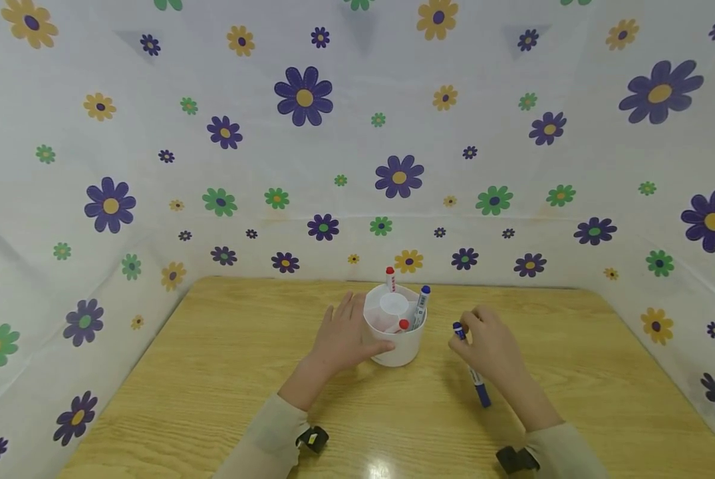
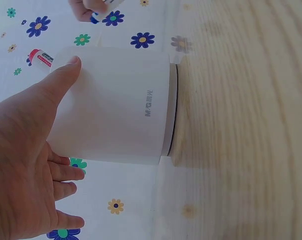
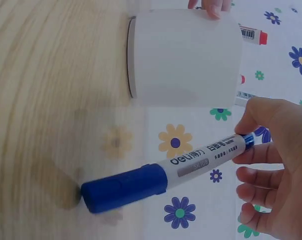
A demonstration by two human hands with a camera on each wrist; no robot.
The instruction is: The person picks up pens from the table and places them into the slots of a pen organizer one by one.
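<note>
**Ana:** On the head view, what sits at the middle of the pale wooden tabletop (image 1: 213,372)?

**Ben:** A round white plastic pen cup (image 1: 395,336). A red-capped white marker (image 1: 390,279) stands at its twelve o'clock rim, a blue-capped white marker (image 1: 420,307) leans at two o'clock, and a second red cap (image 1: 403,324) shows inside. The left hand (image 1: 345,339) lies against the cup's nine o'clock side, fingers nearly straight, thumb across the front wall. At three o'clock of the cup, apart from it, the right hand (image 1: 491,346) pinches a white marker with blue cap and blue end (image 1: 475,376), its capped end low on the table toward five o'clock.

**Ana:** And the left wrist view?

**Ben:** The thumb presses flat on the cup (image 2: 121,107); the other fingers (image 2: 66,192) stretch loosely behind it, not wrapped round. The right hand's marker (image 2: 103,7) peeks in at twelve o'clock.

**Ana:** The right wrist view?

**Ben:** Thumb and forefinger (image 3: 260,130) are curled round the marker's (image 3: 155,177) rear end, the remaining fingers bent beneath. The blue cap points toward eight o'clock, touching or nearly touching the wood. The cup (image 3: 185,57) lies at twelve o'clock.

**Ana:** Which step is that?

**Ben:** I judge the marker is just picked up while the cup is steadied. Next it needs lifting above the rim, turning upright, and lowering into the free gap at the cup's three o'clock side.
</note>
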